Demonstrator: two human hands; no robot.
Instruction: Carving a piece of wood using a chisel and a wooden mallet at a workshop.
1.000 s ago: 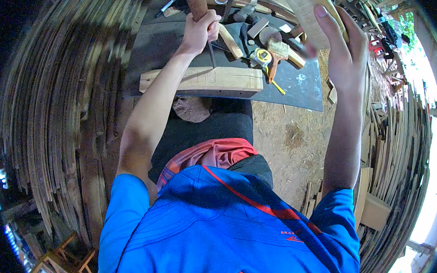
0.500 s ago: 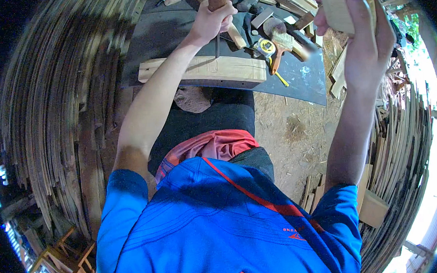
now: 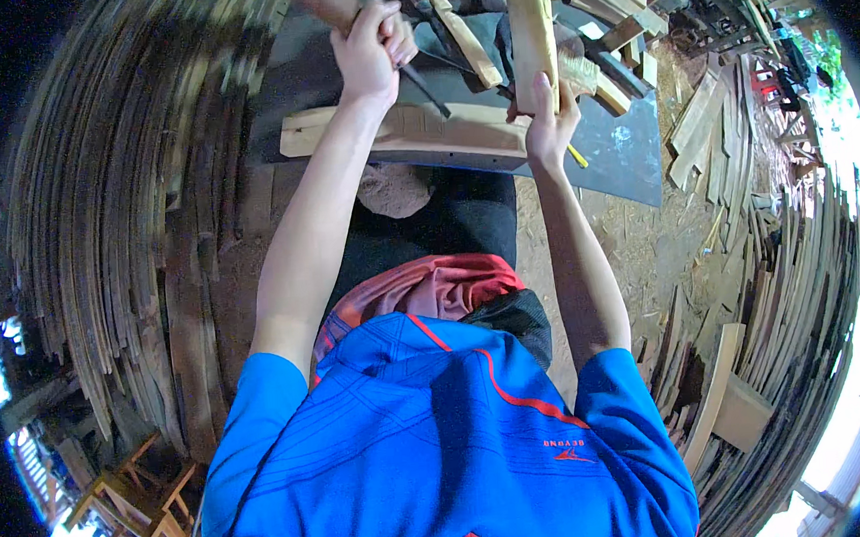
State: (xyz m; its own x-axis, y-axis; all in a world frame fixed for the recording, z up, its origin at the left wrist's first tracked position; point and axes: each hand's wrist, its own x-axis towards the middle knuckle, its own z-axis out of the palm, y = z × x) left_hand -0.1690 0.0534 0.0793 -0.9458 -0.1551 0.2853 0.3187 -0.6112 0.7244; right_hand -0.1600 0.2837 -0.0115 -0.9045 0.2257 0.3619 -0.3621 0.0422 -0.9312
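My left hand is closed round a chisel with a thick wooden handle. The chisel leans, handle up to the left, and its narrow dark blade points down right over a pale timber piece; I cannot tell whether the tip touches it. That timber lies along the near edge of a dark tabletop and carries faint marked lines. To the right, my right hand grips a pale wooden block by its lower end, holding it upright above the tabletop. The block hides part of what lies behind.
On the dark tabletop lie a brush, a wood strip and more wood offcuts. Long boards are stacked at left, with other boards at right. A wooden chair frame stands lower left.
The chisel has gone from upright to tilted, its handle swinging left with my left hand. My right hand has brought the block from the upper right inward, nearer the chisel.
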